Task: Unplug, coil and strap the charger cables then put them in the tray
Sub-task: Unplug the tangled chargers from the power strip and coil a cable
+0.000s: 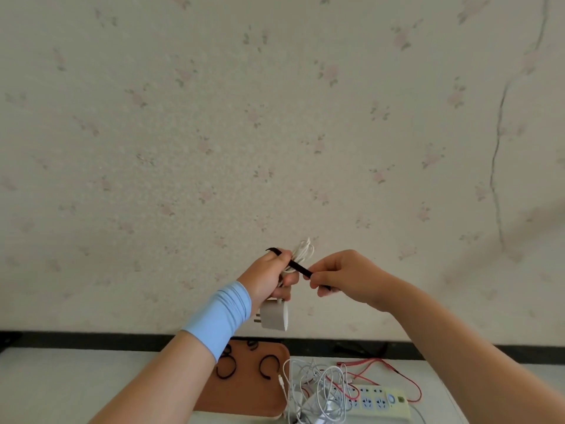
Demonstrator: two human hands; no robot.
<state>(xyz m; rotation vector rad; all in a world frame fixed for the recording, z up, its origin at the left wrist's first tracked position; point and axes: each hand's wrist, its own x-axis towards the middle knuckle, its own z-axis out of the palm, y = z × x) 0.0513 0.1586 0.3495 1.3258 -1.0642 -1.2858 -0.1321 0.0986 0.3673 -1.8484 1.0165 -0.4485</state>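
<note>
My left hand (269,276) grips a coiled white cable (302,250) raised in front of the wall; its white charger plug (275,315) hangs just below my fist. A black strap (298,267) runs across the coil. One end of the strap sticks out above my left fingers, and my right hand (342,276) pinches the other end. Below, a brown tray (244,390) lies on the table with several loose black straps (267,367) on it. To its right, a tangle of white cables (318,390) lies over a pale power strip (379,402).
A red cable (397,374) loops on the table behind the power strip. The white table top (76,387) stretches left of the tray. Flowered wallpaper (275,117) with a dark baseboard stands right behind the table.
</note>
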